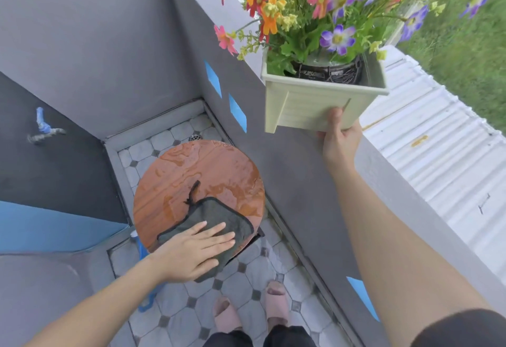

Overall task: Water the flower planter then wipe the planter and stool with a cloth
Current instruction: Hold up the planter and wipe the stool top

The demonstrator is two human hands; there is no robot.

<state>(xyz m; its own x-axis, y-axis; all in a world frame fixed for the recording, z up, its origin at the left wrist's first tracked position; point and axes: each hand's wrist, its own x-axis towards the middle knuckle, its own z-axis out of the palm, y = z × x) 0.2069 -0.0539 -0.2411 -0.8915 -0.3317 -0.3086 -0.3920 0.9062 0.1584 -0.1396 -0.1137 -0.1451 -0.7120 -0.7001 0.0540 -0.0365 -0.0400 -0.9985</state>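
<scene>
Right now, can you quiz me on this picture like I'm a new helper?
1. True or false: the left hand lies flat on the cloth on the stool.
2. Where is the planter? A: standing on the stool. B: held up by the right hand. C: under the left hand.
3. Fill in: the stool's top looks ___, with puddles on it.
Key: 1 true; 2 B; 3 wet.

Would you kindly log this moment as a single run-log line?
step: wipe stool | left hand: flat on cloth atop wet stool | right hand: holds planter aloft, gripped from below
</scene>
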